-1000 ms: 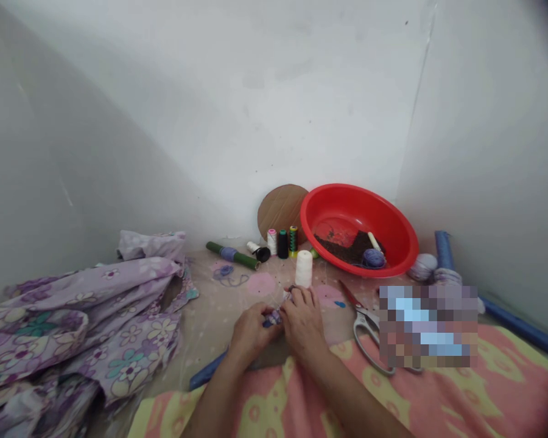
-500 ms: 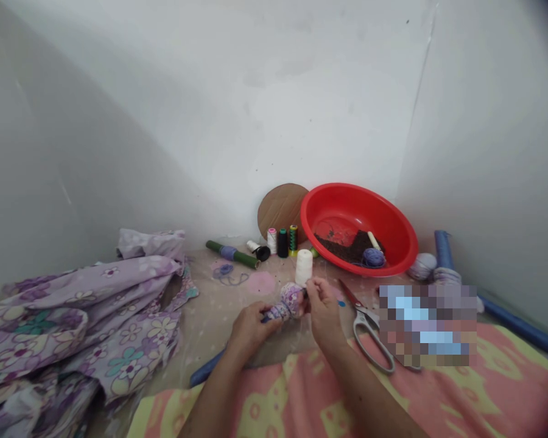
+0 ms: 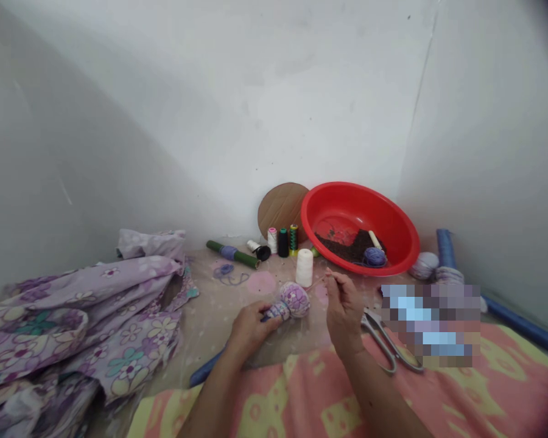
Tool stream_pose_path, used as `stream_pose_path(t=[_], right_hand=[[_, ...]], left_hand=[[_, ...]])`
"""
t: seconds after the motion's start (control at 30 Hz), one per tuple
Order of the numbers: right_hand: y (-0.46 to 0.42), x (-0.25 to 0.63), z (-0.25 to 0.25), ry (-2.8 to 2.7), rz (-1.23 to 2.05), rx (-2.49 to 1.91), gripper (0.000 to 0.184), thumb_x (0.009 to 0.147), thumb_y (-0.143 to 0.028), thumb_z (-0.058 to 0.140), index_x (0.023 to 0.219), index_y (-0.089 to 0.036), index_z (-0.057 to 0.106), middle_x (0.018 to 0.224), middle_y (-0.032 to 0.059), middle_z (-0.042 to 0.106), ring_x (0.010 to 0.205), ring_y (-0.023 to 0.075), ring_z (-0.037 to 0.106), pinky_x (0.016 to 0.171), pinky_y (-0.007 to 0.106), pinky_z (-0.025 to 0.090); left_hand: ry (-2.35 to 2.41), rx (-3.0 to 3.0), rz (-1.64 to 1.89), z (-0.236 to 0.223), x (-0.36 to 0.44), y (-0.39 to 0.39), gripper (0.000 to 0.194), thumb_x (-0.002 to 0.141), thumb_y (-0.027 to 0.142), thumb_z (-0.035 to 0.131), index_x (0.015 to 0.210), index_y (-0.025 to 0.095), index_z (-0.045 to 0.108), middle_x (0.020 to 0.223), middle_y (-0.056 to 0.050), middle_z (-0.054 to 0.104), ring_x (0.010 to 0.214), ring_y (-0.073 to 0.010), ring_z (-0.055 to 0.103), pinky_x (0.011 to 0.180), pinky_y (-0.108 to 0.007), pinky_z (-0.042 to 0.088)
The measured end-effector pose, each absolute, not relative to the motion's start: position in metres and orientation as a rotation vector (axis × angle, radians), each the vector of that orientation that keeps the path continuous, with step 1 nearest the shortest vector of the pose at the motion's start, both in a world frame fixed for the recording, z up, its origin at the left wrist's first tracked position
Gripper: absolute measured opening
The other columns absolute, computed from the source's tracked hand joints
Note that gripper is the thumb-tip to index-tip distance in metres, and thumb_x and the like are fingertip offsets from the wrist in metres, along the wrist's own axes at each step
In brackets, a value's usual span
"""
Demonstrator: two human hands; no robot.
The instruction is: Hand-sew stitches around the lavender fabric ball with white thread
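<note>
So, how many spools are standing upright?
4: the big white spool in front; behind, left to right, the pink-topped spool, the black spool and the patterned spool. Others may be hidden behind the basin.

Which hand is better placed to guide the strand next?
Probably the right hand: it seems to pinch the thin strand, while the left hand holds the stick bearing the floral ball.

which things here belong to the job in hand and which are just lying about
In use:
blue stick with its floral knob, in the left hand
thin strand, seemingly pinched by the right hand

Seemingly just lying about:
red basin
cardboard disc
green tube
</note>
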State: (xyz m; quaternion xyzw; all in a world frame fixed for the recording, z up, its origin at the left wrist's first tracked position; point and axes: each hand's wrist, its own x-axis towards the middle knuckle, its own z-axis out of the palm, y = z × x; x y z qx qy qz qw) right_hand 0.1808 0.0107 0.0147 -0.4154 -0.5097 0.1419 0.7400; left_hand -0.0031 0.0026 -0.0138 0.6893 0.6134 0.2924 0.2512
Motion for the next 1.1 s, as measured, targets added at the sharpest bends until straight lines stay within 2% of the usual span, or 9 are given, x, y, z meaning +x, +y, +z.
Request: stream_pose_path(t=[0.23,0.53,0.8,1.1], right_hand=[[0.013,0.182,0.009,-1.267,0.166,-1.000,0.019,0.078,-0.027,0.043,0.087,-0.016,0.055,0.082,0.0052,0.057,0.076,0.0148,0.052,0.071,0.028,0.040],[0.004,0.161,-0.006,-1.862,0.404,-1.429,0.022,0.075,-0.024,0.045,0.079,-0.026,0.066,0.075,0.0013,0.067,0.071,0.0150,0.058,0.063,0.022,0.040],[-0.001,0.156,-0.011,-1.986,0.351,-1.519,0.023,0.075,-0.027,0.046,0.087,-0.034,0.065,0.079,0.0000,0.068,0.074,0.0153,0.060,0.061,0.022,0.040],[-0.001,0.154,-0.010,-2.037,0.336,-1.539,0.028,0.075,-0.024,0.044,0.092,-0.036,0.062,0.082,0.0001,0.067,0.073,0.0163,0.061,0.061,0.024,0.041]], left_hand=[[1.652,1.835,0.807,-0.014,-0.003,0.003,0.043,0.065,0.044,0.050,0.095,0.017,0.061,0.084,-0.004,0.064,0.072,-0.0168,0.055,0.056,-0.021,0.036],[1.593,1.944,0.752,-0.001,-0.004,0.001,0.037,0.070,0.041,0.044,0.093,0.019,0.063,0.086,-0.003,0.065,0.076,-0.0167,0.055,0.063,-0.021,0.037],[1.541,1.939,0.762,-0.006,-0.007,0.006,0.034,0.073,0.039,0.041,0.093,0.021,0.063,0.082,-0.001,0.066,0.073,-0.0151,0.056,0.062,-0.020,0.037],[1.542,1.896,0.747,-0.004,-0.007,0.005,0.038,0.072,0.042,0.041,0.093,0.018,0.063,0.078,-0.002,0.066,0.069,-0.0150,0.055,0.061,-0.020,0.037]])
